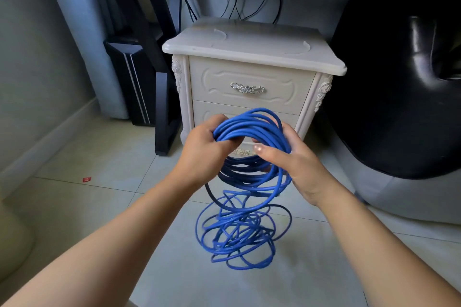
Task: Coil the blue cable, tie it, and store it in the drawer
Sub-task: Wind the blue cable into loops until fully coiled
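A long blue cable [249, 129] is partly wound into a ring of several loops, held up in front of a cream bedside cabinet [252, 52]. My left hand [204, 144] grips the ring's left side with fingers curled round the strands. My right hand [291, 157] holds the right side, thumb across the front. More loops hang below my hands, and a loose tangle of the cable lies on the tiled floor. The cabinet's upper drawer [249, 75] with a silver handle [247, 88] is closed. The lower drawer is mostly hidden behind the cable and my hands.
A black computer tower [134, 82] and a black desk leg [159, 82] stand left of the cabinet. A black padded chair [399, 82] is on the right. Dark wires hang behind the cabinet under the desk. A small red scrap [86, 179] lies on the floor.
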The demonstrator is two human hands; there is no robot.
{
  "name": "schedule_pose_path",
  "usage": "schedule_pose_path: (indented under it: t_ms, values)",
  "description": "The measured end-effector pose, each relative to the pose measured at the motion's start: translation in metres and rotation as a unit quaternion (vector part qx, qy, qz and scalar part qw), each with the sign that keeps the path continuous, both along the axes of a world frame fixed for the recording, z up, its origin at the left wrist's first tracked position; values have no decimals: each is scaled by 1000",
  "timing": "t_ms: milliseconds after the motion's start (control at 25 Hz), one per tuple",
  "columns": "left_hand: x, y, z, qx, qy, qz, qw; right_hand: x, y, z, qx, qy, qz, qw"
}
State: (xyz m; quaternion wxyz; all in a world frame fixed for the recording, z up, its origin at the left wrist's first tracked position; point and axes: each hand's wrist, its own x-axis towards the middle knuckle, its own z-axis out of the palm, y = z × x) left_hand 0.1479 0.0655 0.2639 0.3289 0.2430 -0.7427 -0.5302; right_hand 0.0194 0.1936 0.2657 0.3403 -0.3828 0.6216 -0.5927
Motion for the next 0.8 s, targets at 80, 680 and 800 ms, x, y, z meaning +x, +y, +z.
schedule_pose_path:
  t_ms: [80,680,800]
  values:
    - [-1,-1,1,63,36,9,997,-1,1,1,-8,-35,17,999]
    - [-6,17,5,339,163,81,923,6,-7,-6,-40,-58,-61,996]
    - [-7,21,7,351,112,-6,930,1,-9,-11,-37,-76,-131,988]
